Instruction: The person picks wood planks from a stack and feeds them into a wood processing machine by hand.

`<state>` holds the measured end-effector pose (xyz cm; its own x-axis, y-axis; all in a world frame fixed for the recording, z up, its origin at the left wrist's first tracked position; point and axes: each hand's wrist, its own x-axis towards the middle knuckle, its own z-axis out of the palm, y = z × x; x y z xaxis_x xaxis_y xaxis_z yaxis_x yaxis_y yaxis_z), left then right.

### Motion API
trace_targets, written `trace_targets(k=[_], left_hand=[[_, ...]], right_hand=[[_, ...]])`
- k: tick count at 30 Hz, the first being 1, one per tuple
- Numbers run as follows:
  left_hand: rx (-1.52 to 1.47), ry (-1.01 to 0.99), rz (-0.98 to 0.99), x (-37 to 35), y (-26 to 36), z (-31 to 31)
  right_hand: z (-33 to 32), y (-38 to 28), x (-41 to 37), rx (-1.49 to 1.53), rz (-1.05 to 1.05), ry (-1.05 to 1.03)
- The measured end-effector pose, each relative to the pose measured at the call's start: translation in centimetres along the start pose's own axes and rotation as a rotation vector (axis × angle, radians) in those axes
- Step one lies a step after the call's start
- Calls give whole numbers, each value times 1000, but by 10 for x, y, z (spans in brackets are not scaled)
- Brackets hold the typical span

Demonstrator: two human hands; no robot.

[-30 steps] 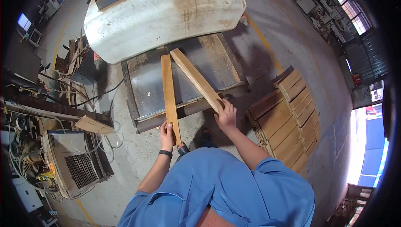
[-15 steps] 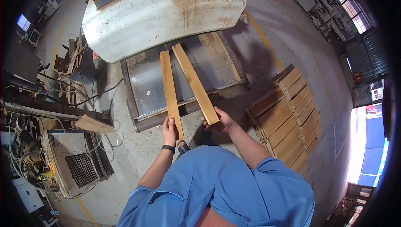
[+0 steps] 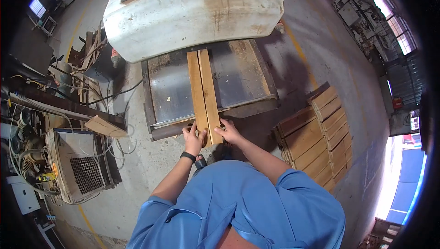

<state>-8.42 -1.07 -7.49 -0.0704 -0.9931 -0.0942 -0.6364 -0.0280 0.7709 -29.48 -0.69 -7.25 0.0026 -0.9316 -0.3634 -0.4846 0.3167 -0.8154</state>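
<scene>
Workshop, concrete floor, steel table point(image 3: 169, 88). On it lie the left plank point(image 3: 196, 88) and right plank point(image 3: 208, 94), edges touching. The left hand point(image 3: 192, 140) has its fingers clamped on the left plank's near end, and the right hand point(image 3: 229, 132) on the right plank's. A stack point(image 3: 316, 134) stands to the right.

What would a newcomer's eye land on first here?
Two long boards, the left board and the right board, lie side by side on the grey metal table at centre, near ends overhanging its edge. The left hand grips the left board's end, the right hand the right board's. Behind looms a worn white machine hood; a stack of boards sits on the floor at right.
</scene>
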Motion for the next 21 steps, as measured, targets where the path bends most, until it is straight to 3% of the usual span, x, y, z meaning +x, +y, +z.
trace_targets(k=[3,6,7,14,15,18,21], left_hand=[[97,-5,285,-21,48,-35],[416,-226,426,-34,63,-42],[502,-258,471,-35,59,-36],[573,-232,533,-5,70,-19],[577,-216,544,3,70,-16],[627,-135,599,30,75,-6],[681,-59,673,70,65,8]], right_hand=[[8,49,23,66,-67,68],[-18,36,13,546,165,-52],[-16,48,13,601,109,22],[-45,144,13,281,-62,26],[-55,145,5,309,72,-19],[-80,158,-10,-49,223,-43],[-116,145,-41,-83,339,-90]])
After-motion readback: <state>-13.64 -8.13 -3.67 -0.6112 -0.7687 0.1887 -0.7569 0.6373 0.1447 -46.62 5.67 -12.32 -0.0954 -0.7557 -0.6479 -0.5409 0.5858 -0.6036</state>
